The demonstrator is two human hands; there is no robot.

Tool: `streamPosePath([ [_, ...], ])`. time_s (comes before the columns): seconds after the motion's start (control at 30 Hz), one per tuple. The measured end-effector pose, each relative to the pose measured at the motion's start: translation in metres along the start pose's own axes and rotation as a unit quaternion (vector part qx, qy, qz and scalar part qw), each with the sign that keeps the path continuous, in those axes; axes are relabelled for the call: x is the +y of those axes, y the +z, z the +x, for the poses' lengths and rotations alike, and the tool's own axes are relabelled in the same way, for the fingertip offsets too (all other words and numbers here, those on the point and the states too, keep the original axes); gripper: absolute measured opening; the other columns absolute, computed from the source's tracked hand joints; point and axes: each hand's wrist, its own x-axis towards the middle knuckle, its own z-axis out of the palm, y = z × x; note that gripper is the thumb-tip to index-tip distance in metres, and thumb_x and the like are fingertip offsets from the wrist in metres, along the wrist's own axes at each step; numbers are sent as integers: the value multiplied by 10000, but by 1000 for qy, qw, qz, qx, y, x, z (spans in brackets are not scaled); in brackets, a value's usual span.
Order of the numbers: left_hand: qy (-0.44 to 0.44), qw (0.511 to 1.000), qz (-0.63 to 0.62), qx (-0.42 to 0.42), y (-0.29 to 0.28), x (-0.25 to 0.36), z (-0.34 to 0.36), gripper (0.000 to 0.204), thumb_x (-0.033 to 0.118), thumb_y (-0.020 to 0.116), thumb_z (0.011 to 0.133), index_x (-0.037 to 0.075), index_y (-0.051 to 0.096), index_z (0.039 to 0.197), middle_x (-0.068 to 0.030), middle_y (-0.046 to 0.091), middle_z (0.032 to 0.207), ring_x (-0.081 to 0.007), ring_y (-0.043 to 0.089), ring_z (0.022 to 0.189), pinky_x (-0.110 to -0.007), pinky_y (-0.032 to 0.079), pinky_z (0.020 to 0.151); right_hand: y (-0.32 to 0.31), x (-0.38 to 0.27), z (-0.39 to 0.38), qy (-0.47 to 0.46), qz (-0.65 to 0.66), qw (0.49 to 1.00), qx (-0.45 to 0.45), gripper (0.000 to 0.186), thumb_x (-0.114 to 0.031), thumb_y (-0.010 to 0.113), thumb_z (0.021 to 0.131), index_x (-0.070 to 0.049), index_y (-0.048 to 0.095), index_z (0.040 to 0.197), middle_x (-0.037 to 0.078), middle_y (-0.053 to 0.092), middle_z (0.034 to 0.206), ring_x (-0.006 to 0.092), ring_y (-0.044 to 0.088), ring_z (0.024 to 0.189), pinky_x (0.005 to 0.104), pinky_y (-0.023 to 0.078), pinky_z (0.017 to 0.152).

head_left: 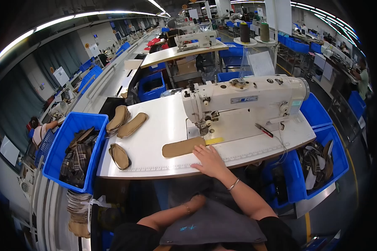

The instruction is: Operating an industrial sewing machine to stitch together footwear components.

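Observation:
A tan insole-shaped piece lies flat on the white sewing table, just in front of the machine's needle area. At its right end rests my right hand, fingers spread, the tips touching the piece near a yellow strip. My left hand is low in front of the apron, below the table edge; its fingers are hidden in shadow. The white sewing machine stands behind the piece. Farther left lie a stack of tan pieces, a single tan piece and a dark-edged piece.
A blue bin of plaid fabric pieces flanks the table on the left. More blue bins with fabric stand at the right. Red-and-black handled snips lie beneath the machine arm. A measuring scale runs along the table's front edge.

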Motion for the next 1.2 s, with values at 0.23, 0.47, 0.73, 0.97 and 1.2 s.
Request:
streamPosePath([
  [0.23,33,979,182,89,116,-32,88,271,137,483,956,30,706,1066,-161,684,1152,-275,665,1077,-359,504,930,1,-5,4,-10,4,1000,-2,628,-498,568,928,-29,549,1345,135,501,1445,289,413,1382,488,274,1151],
  [0.47,31,998,50,-1,63,-11,63,322,165,433,986,13,657,1161,-184,644,1224,-294,639,1120,-373,462,989,0,-1,5,0,14,1000,7,597,-475,577,928,-30,567,1326,128,511,1438,294,427,1371,487,283,1145],
  [0.73,29,990,-105,-86,5,-22,1,391,196,377,1020,-7,600,1269,-211,599,1307,-315,609,1169,-389,414,1057,1,-3,5,-6,13,1000,21,578,-451,600,912,-22,590,1299,138,544,1401,293,458,1340,479,312,1127],
  [0.97,26,998,6,59,43,-32,7,360,134,479,953,25,607,1271,-136,647,1262,-264,640,1131,-384,474,1009,-1,-7,7,-10,15,1000,6,574,-449,596,917,-22,587,1300,136,544,1399,296,460,1335,474,316,1126],
  [1.2,103,992,69,37,73,-25,20,401,179,407,966,26,573,1298,-131,588,1357,-197,646,1115,-349,503,971,-7,-8,6,3,18,1000,-3,550,-442,594,932,-41,581,1308,127,531,1418,305,452,1347,474,313,1128],
])
